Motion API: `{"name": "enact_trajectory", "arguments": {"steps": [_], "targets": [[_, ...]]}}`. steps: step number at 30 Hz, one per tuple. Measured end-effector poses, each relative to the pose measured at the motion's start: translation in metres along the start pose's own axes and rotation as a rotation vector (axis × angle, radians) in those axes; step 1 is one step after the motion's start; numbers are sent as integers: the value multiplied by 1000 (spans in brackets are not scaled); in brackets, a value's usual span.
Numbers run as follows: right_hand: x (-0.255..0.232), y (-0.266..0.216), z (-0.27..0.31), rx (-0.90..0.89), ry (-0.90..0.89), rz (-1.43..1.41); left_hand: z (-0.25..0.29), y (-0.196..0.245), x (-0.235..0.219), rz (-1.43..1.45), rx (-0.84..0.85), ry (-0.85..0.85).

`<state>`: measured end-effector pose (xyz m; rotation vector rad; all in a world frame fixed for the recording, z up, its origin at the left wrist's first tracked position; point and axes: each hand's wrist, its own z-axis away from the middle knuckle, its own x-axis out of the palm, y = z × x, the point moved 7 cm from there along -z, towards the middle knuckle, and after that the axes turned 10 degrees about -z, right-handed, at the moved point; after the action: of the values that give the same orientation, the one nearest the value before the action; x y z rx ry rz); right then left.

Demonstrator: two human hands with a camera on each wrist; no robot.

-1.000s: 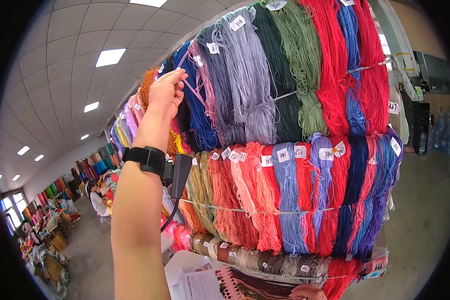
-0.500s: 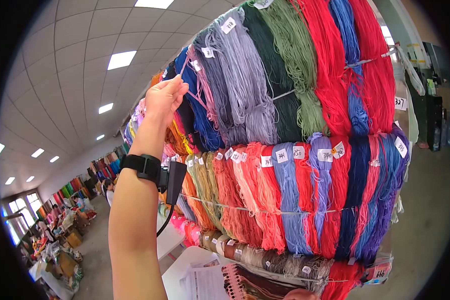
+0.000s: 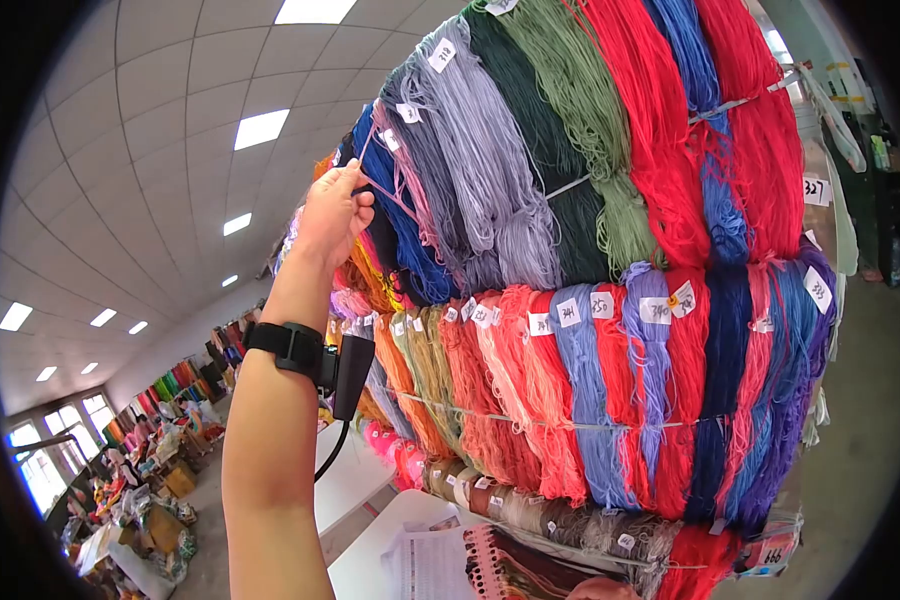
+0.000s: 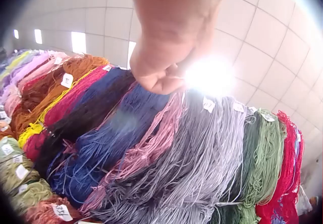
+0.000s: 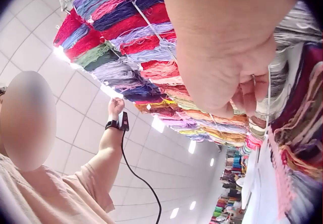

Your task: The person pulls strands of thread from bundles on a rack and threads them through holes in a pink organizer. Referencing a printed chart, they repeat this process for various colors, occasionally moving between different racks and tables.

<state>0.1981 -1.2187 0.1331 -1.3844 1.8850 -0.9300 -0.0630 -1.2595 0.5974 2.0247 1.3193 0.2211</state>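
Note:
My raised left hand (image 3: 332,215) pinches a thin pink strand (image 3: 390,194) between thumb and fingertips. The strand is drawn out to the left from a pink skein (image 3: 411,170) that hangs between blue thread (image 3: 395,225) and grey-violet skeins (image 3: 490,150). In the left wrist view, the fingers are bent in above the tops of these skeins. Low in the head view, my right hand (image 3: 602,589) is beside a pink punched card (image 3: 483,565) with threads attached. Its fingers bend inward in the right wrist view; I cannot tell whether they hold anything.
Numbered skeins hang in tiers, with red ones (image 3: 760,180) at the right. Below them is a row of grey and brown skeins (image 3: 570,520). Printed paper (image 3: 425,565) lies on a white table (image 3: 355,565). Bags and boxes (image 3: 150,530) are piled at far left.
The head view has shifted, with the rack appearing turned and slightly nearer. My left hand keeps its pinch on the pink strand and sits slightly lower in view.

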Motion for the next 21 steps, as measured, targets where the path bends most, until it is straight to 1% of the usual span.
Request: {"name": "enact_trajectory", "arguments": {"steps": [2, 7, 10, 13, 17, 18, 19, 20, 21], "targets": [[2, 4, 0, 17, -33, -3, -1, -1, 1, 97, 1, -46], [6, 19, 4, -5, -13, -17, -5, 4, -3, 304, 22, -175], [8, 21, 3, -15, -29, -21, 3, 7, -5, 322, -33, -107], [12, 26, 4, -13, -40, -8, 0, -3, -12, 277, -61, -79], [19, 22, 4, 22, -45, -29, 14, -5, -30, 84, -63, -1], [21, 22, 4, 12, -49, -20, 21, -6, -38, 31, -70, 4], [23, 22, 6, 54, -36, -22, 28, -8, -48, -19, -78, 8], [23, 19, 8, 84, -49, -5, 41, -11, -61, 4, -66, 12], [23, 16, 9, 115, -62, 13, 51, -26, -91, -26, -106, 107]]}}
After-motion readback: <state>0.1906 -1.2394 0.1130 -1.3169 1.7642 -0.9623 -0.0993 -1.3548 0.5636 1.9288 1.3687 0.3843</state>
